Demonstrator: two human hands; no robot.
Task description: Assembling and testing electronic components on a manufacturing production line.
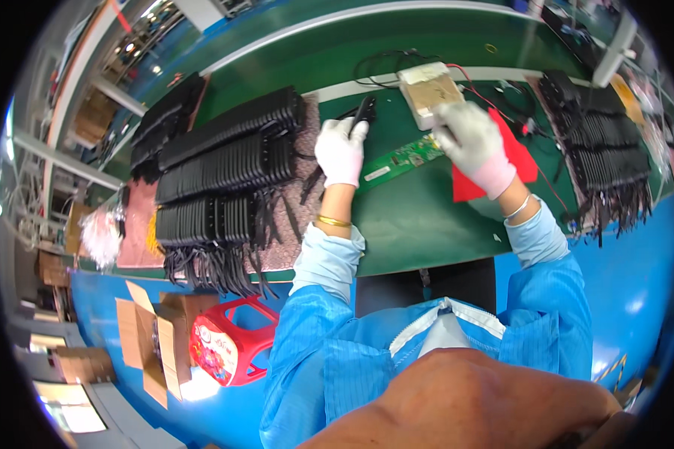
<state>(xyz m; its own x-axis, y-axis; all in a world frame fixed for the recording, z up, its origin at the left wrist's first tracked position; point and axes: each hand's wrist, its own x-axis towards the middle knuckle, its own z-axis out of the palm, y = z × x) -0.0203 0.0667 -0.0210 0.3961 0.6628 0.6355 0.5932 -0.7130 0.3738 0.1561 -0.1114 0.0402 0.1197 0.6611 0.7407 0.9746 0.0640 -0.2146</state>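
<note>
Head view: the left hand (pixel 341 153) has its grip closed on a black piece (pixel 365 112). Beside it, a green board (pixel 401 161) lies on the worktop (pixel 427 236). The blurry right hand (pixel 472 146) is over the board's right end; I can't tell its grip. Board work seems under way; the next move needs care. Around: blue floor (pixel 101 307), open box (pixel 135 337), red stool (pixel 249 346), black parts (pixel 232 165), red sheet (pixel 517 161).

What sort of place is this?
Probably an electronics assembly workshop: a green circuit board lies on the workbench, with rows of similar black parts lined up at the left.
</note>
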